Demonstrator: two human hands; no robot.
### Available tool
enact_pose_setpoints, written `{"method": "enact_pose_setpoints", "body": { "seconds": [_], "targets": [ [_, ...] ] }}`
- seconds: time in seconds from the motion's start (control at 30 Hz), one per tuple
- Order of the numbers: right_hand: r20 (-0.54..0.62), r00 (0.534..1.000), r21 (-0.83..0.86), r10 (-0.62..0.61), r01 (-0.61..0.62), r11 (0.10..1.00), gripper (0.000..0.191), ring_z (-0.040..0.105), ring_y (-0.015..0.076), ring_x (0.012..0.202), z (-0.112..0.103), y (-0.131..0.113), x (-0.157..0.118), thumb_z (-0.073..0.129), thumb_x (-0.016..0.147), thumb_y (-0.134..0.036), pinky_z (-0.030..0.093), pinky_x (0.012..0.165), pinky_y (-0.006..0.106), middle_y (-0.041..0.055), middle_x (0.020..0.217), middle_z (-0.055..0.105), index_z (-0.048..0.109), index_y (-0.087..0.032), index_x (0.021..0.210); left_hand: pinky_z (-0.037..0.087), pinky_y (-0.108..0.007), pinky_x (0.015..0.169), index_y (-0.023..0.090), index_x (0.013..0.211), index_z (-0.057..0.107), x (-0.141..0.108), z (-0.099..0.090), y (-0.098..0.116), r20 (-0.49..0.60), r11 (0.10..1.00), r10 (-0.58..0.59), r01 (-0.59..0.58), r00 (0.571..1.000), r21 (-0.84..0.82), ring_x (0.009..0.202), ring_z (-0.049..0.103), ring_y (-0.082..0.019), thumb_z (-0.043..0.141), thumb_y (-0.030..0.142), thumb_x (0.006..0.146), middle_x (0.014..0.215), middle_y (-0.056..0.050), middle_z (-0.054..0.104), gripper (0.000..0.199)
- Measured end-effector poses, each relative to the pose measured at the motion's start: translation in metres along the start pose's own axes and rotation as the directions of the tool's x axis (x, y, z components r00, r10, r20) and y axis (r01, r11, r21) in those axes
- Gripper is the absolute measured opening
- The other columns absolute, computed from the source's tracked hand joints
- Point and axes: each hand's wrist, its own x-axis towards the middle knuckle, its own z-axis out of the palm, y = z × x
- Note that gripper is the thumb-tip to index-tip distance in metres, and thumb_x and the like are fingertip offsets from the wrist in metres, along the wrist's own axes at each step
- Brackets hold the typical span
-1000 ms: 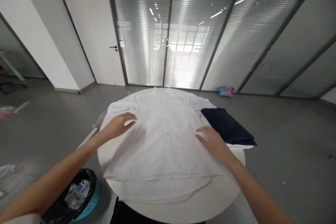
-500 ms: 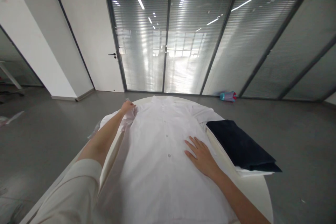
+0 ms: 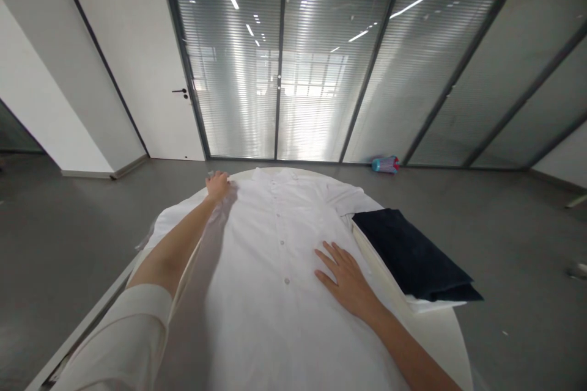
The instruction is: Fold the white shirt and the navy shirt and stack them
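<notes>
A white button-up shirt (image 3: 270,256) lies spread face up, its collar at the far end. My right hand (image 3: 343,275) rests flat on the shirt's right side, fingers spread. Near the shirt's far left shoulder, my left hand (image 3: 217,186) has its fingers bent down at the fabric; whether it pinches the cloth is too small to tell. The left forearm crosses over the left sleeve side.
The shirt covers much of a rounded white table (image 3: 452,333). A folded dark navy cloth (image 3: 413,255) lies on white fabric at the right edge. On the floor beyond is a blue and red bundle (image 3: 386,164), near the glass partition (image 3: 307,116).
The view has turned slightly right, so the scene sits further left. My left hand looks turned more palm down at the shoulder. My right hand stays flat on the shirt.
</notes>
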Motion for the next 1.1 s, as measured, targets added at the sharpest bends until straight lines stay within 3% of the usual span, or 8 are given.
{"method": "enact_pose_setpoints", "body": {
  "seconds": [0.2,0.43,0.5,0.6,0.7,0.8,0.9,1.1],
  "targets": [
    [0.031,0.999,0.014,0.018,-0.018,1.0,0.063,0.024,0.028,0.15,-0.002,-0.001,0.001,0.033,0.099,-0.063,0.022,0.122,0.051,0.0058,0.161,0.031,0.047,-0.028,0.149,0.019,-0.04,0.119,0.023,0.129,0.064,-0.008,0.044,0.06,0.12,0.938,0.278,-0.243,0.953,-0.247,0.141,0.039,-0.027,0.059,0.034,0.091,0.147,-0.01,0.053,0.04],
    [0.037,0.999,0.028,0.024,-0.025,0.999,0.062,0.024,0.0273,0.15,-0.003,-0.003,0.001,0.033,0.099,-0.063,0.022,0.122,0.051,0.0055,0.161,0.031,0.047,-0.028,0.149,0.006,-0.058,0.119,0.023,0.112,0.069,-0.019,0.071,0.076,0.183,0.79,0.234,-0.077,0.955,-0.609,0.152,0.012,-0.037,0.079,0.035,0.073,0.155,-0.012,0.042,0.042],
    [0.036,0.999,0.032,0.027,-0.028,0.999,0.063,0.024,0.0277,0.15,-0.003,-0.002,0.001,0.033,0.099,-0.063,0.022,0.122,0.051,0.006,0.161,0.031,0.048,-0.028,0.148,0.014,-0.058,0.12,0.022,0.101,0.07,-0.016,0.072,0.09,0.187,0.679,0.206,-0.003,0.96,-0.734,0.151,0.012,-0.037,0.079,0.036,0.073,0.152,-0.012,0.045,0.033],
    [0.033,0.999,0.049,0.024,-0.026,0.998,0.063,0.024,0.0278,0.15,-0.003,-0.002,0.002,0.033,0.099,-0.064,0.022,0.122,0.051,0.006,0.161,0.031,0.048,-0.028,0.148,0.036,-0.053,0.113,0.021,0.1,0.069,-0.01,0.076,0.121,0.212,0.464,0.189,0.103,0.959,-0.88,0.141,0.039,-0.035,0.068,0.045,0.085,0.137,-0.015,0.057,0.029],
    [0.052,0.998,0.055,0.027,-0.03,0.998,0.063,0.023,0.0277,0.151,-0.005,-0.003,0.001,0.033,0.099,-0.064,0.021,0.122,0.051,0.0058,0.162,0.03,0.047,-0.027,0.149,0.052,-0.047,0.1,0.016,0.117,0.063,-0.008,0.083,0.142,0.352,0.03,0.14,0.351,0.926,-0.936,0.119,0.061,-0.03,0.043,0.054,0.098,0.123,-0.019,0.064,0.048],
    [0.074,0.997,0.064,0.034,-0.039,0.997,0.064,0.021,0.0275,0.151,-0.007,-0.003,0.0,0.032,0.099,-0.064,0.02,0.123,0.05,0.0055,0.162,0.028,0.045,-0.028,0.15,0.056,-0.044,0.092,0.014,0.135,0.05,-0.012,0.091,0.14,0.524,-0.409,0.09,0.511,0.847,-0.756,0.115,0.064,-0.028,0.022,0.057,0.101,0.125,-0.023,0.061,0.062],
    [0.082,0.996,0.083,0.033,-0.04,0.996,0.064,0.02,0.0271,0.151,-0.006,-0.002,0.0,0.033,0.098,-0.064,0.018,0.123,0.05,0.0051,0.163,0.028,0.044,-0.028,0.15,0.058,-0.044,0.087,0.015,0.144,0.041,-0.013,0.095,0.129,0.555,-0.506,0.048,0.499,0.831,-0.703,0.117,0.063,-0.028,0.01,0.062,0.099,0.129,-0.024,0.058,0.071],
    [0.084,0.996,0.129,0.024,-0.034,0.991,0.064,0.019,0.026,0.152,-0.007,0.002,0.001,0.035,0.098,-0.064,0.017,0.123,0.049,0.0043,0.163,0.026,0.043,-0.03,0.151,0.059,-0.038,0.084,0.014,0.139,0.045,0.001,0.086,0.109,0.556,-0.615,-0.066,0.405,0.828,-0.677,0.119,0.062,-0.028,0.012,0.067,0.097,0.127,-0.024,0.059,0.075]
  ]
}}
